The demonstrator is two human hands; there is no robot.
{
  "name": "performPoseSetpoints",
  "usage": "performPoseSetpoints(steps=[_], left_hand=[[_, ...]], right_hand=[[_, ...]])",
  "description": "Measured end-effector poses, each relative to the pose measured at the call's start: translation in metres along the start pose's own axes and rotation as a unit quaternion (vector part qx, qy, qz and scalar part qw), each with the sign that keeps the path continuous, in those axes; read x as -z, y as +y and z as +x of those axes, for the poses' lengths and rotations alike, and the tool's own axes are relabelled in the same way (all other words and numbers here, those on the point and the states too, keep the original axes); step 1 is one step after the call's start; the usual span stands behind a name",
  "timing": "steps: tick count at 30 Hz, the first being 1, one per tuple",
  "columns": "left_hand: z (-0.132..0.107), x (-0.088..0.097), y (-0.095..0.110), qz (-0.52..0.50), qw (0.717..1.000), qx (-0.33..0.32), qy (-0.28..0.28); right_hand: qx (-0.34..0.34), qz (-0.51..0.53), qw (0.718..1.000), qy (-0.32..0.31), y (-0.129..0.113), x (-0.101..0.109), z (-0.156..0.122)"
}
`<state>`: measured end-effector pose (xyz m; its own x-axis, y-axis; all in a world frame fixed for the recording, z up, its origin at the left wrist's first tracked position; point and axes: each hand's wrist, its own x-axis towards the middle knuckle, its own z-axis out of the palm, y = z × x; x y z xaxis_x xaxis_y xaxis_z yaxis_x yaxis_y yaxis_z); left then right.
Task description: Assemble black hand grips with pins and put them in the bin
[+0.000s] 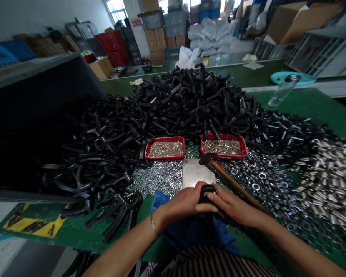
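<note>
Both my hands meet at the table's near edge around one black plastic part (207,191). My left hand (181,204) is closed on its left side, and my right hand (231,204) pinches its right end with fingers together. Just beyond the part lies a flat grey metal plate (196,172). A hammer (219,169) with a wooden handle rests beside the plate, its handle running under my right forearm. A blue cloth (161,200) lies below my hands.
A huge heap of black plastic parts (175,107) covers the green table (311,107). Two red trays of small metal pieces (165,148) (223,146) sit behind the plate. Loose washers (158,177) and metal sleeves (328,173) spread around. A dark bin (31,123) stands at left.
</note>
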<state>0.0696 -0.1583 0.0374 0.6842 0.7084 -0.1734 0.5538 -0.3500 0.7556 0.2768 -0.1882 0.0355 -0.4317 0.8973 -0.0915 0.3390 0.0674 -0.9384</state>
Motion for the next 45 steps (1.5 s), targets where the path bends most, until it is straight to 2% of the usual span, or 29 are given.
performPoseSetpoints(steps=[2, 4, 7, 9, 11, 13, 15, 17, 20, 24, 26, 29, 32, 34, 37, 38, 40, 43, 45], left_hand=[[-0.002, 0.0, 0.002, 0.015, 1.0, -0.003, -0.021], [0.001, 0.001, 0.001, 0.024, 1.0, 0.006, -0.016], [0.014, 0.007, -0.007, 0.028, 0.999, 0.01, 0.016], [0.028, 0.015, -0.017, 0.027, 0.998, 0.012, 0.048], [0.041, 0.024, -0.027, 0.053, 0.995, 0.022, 0.076], [0.052, 0.03, -0.034, 0.111, 0.989, 0.032, 0.097], [0.059, 0.029, -0.036, 0.169, 0.979, 0.029, 0.108], [0.061, 0.023, -0.036, 0.205, 0.971, 0.022, 0.116], [0.062, 0.011, -0.035, 0.225, 0.965, 0.024, 0.129], [0.063, 0.005, -0.039, 0.213, 0.969, 0.008, 0.126], [0.064, 0.009, -0.04, 0.217, 0.97, -0.004, 0.111], [0.073, 0.025, -0.036, 0.246, 0.965, -0.01, 0.09], [0.097, 0.046, -0.026, 0.29, 0.948, -0.018, 0.131], [0.123, 0.058, -0.017, 0.334, 0.929, -0.037, 0.153], [0.167, 0.063, -0.006, 0.405, 0.907, -0.059, 0.102], [0.18, 0.062, -0.004, 0.419, 0.902, -0.057, 0.081], [0.2, 0.058, -0.002, 0.434, 0.898, -0.044, 0.055], [0.214, 0.053, -0.005, 0.444, 0.895, -0.022, 0.045], [0.216, 0.051, -0.009, 0.446, 0.894, -0.016, 0.047]], right_hand=[[-0.006, -0.006, 1.0, -0.01, 0.003, -0.006, -0.003], [-0.031, -0.033, 0.999, -0.021, 0.004, -0.007, 0.0], [-0.036, -0.152, 0.988, 0.007, 0.002, 0.005, 0.011], [0.024, -0.254, 0.963, 0.086, 0.003, 0.02, 0.019], [0.078, -0.339, 0.922, 0.171, 0.011, 0.033, 0.025], [0.084, -0.403, 0.885, 0.217, 0.026, 0.04, 0.027], [0.064, -0.439, 0.868, 0.222, 0.043, 0.04, 0.028], [0.055, -0.438, 0.872, 0.212, 0.056, 0.038, 0.028], [0.075, -0.391, 0.893, 0.21, 0.06, 0.042, 0.021], [0.07, -0.341, 0.917, 0.193, 0.065, 0.072, -0.017], [0.045, -0.325, 0.928, 0.174, 0.079, 0.091, -0.047], [0.007, -0.315, 0.937, 0.149, 0.108, 0.113, -0.089], [0.007, -0.359, 0.919, 0.163, 0.119, 0.125, -0.104], [0.025, -0.398, 0.896, 0.195, 0.107, 0.13, -0.086], [0.042, -0.426, 0.878, 0.213, 0.072, 0.132, -0.023], [0.033, -0.436, 0.878, 0.196, 0.06, 0.131, 0.003], [-0.034, -0.464, 0.877, 0.121, 0.042, 0.127, 0.057], [-0.084, -0.468, 0.873, 0.113, 0.037, 0.119, 0.116], [-0.107, -0.464, 0.871, 0.122, 0.044, 0.116, 0.136]])
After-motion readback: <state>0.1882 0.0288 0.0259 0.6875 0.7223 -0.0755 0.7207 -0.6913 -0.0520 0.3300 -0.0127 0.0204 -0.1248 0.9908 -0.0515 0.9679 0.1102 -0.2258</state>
